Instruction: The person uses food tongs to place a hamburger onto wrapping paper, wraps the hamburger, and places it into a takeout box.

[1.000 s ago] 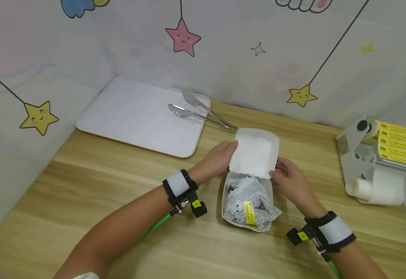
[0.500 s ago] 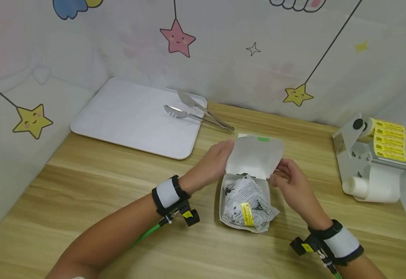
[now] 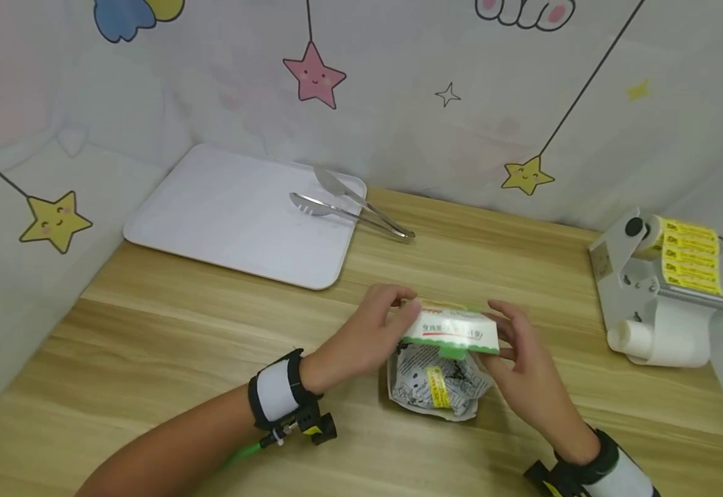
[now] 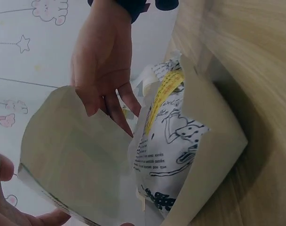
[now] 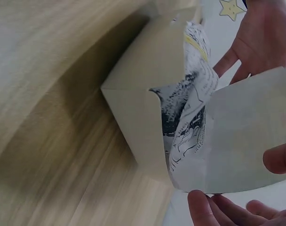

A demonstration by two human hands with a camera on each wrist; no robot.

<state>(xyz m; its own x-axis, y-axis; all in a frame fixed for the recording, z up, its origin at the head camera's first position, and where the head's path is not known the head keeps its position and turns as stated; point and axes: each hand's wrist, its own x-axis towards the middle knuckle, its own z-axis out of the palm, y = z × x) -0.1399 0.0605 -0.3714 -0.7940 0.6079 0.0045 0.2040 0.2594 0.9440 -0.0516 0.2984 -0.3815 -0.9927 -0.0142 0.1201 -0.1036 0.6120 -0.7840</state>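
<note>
In the head view, a white paper burger box (image 3: 432, 412) stands on the table, its printed, green-edged lid (image 3: 454, 328) tilted partway down over the base. Inside lies a bundle in printed paper (image 3: 411, 379), likely a wrapped burger, with a yellow label (image 3: 438, 386) across it. My left hand (image 3: 367, 338) holds the lid's left side, thumb near its front corner. At the opposite side my right hand (image 3: 532, 366) has thumb and fingers about the lid's edge. The left wrist view shows the lid's plain inside (image 4: 77, 155) and the right hand (image 4: 105, 61) beyond it.
A white tray (image 3: 237, 214) lies at the back left. Metal tongs (image 3: 367, 214) rest over its right edge. At the right stands a label dispenser (image 3: 647, 276) with a yellow label roll (image 3: 690, 255). A star-patterned wall covering (image 3: 392, 138) rises behind.
The lid has swung from standing open to leaning forward over the base, so its printed outside now shows. Both hands have come nearer to me with it.
</note>
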